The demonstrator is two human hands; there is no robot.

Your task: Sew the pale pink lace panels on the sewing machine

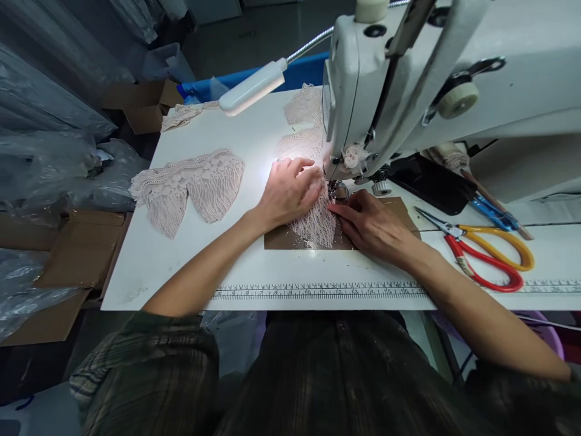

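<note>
A pale pink lace piece (313,224) lies under the presser foot (338,191) of a white sewing machine (347,91). My left hand (290,189) rests on the lace to the left of the needle area, its fingers apart and bent. On the other side, my right hand (370,224) pinches the lace's right edge between thumb and forefinger, close to the presser foot. A brown plate (281,239) sits beneath the lace. Further left on the white table lies a second lace piece (193,181) with two scalloped, fringed lobes.
Scissors with red and yellow handles (488,248) lie right of my right hand, near a black phone (433,181). A lamp (252,88) hangs over the table. A printed ruler (318,292) follows the front edge. Cardboard boxes (82,248) and plastic bags (54,169) stand left.
</note>
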